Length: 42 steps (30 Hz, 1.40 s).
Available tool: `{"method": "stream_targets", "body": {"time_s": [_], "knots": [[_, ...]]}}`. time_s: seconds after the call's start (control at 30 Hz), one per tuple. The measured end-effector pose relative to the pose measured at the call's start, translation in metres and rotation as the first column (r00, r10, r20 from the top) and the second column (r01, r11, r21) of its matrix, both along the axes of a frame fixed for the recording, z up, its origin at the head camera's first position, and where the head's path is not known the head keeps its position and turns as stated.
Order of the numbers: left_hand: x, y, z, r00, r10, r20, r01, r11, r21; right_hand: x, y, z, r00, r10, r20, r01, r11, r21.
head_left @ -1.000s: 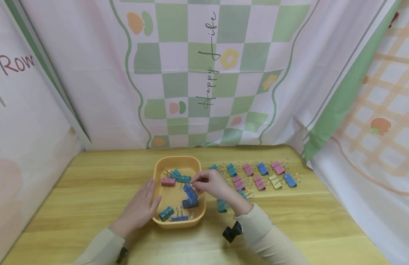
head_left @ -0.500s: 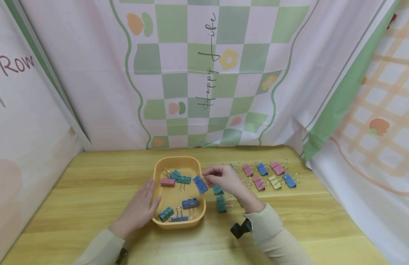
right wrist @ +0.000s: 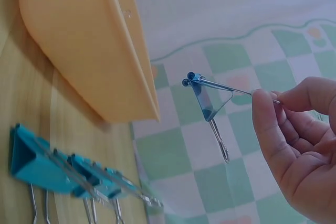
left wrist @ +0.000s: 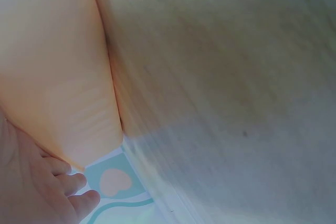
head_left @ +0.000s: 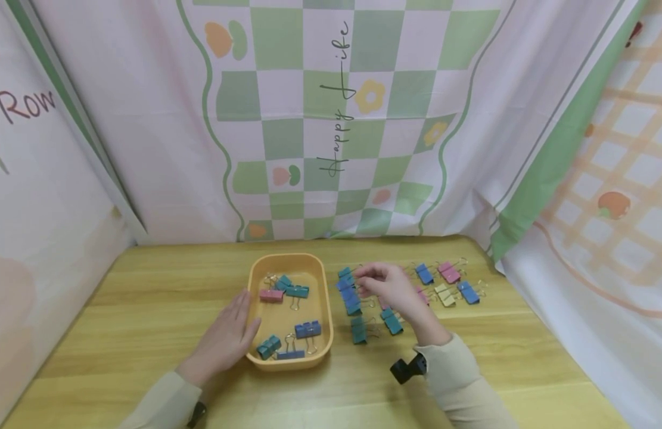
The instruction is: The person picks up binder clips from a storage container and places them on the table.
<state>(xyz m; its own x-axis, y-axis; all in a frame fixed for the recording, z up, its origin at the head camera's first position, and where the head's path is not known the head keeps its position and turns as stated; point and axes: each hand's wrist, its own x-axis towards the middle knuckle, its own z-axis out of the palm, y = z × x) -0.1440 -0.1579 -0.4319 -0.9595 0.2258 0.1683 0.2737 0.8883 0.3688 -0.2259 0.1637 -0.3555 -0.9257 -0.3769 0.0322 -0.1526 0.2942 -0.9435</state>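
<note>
My right hand (head_left: 387,287) pinches a blue binder clip (head_left: 347,291) by one wire handle. In the right wrist view that binder clip (right wrist: 207,95) dangles in the air, its other handle hanging down. It overlaps the teal clips on the table right of the tray in the head view. My left hand (head_left: 227,329) lies with straight fingers along the left wall of the orange tray (head_left: 329,322). Inside the tray are a pink binder clip (head_left: 271,295), a blue binder clip (head_left: 308,329) and several more teal and blue ones.
Binder clips stand in rows on the wooden table (head_left: 470,369), among them a teal clip (head_left: 359,330), a yellow clip (head_left: 446,295) and a pink clip (head_left: 449,272). My right hand hides some of them. A patterned curtain (head_left: 331,119) closes off the back.
The blue binder clip in my right hand has come up out of the tray and travelled right, past the rim, over the table clips. My left hand has stayed at the tray.
</note>
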Motion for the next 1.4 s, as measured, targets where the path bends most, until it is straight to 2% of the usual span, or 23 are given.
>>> {"method": "stream_targets", "body": {"time_s": [0.3, 0.57, 0.83, 1.23, 1.4], "knots": [[0.001, -0.001, -0.001, 1.0, -0.003, -0.004, 0.003, 1.0, 0.0, -0.002, 0.029, 0.0, 0.996, -0.085, -0.02, 0.085, 0.996, -0.01], [0.0, -0.001, -0.002, 1.0, -0.006, -0.004, 0.006, 1.0, -0.003, 0.001, 0.055, -0.007, 0.991, -0.13, -0.037, 0.129, 0.991, -0.04], [0.0, -0.001, -0.002, 1.0, -0.003, 0.009, 0.003, 1.0, 0.009, 0.005, 0.08, -0.011, 0.98, -0.196, -0.016, 0.196, 0.98, -0.021], [-0.001, -0.001, -0.002, 1.0, -0.012, -0.007, 0.012, 1.0, 0.006, 0.004, 0.114, -0.032, 0.971, -0.239, 0.014, 0.239, 0.971, -0.02], [-0.001, -0.001, -0.003, 1.0, -0.011, -0.006, 0.011, 1.0, 0.002, 0.005, 0.121, -0.038, 0.966, -0.254, 0.046, 0.253, 0.967, 0.016]]}}
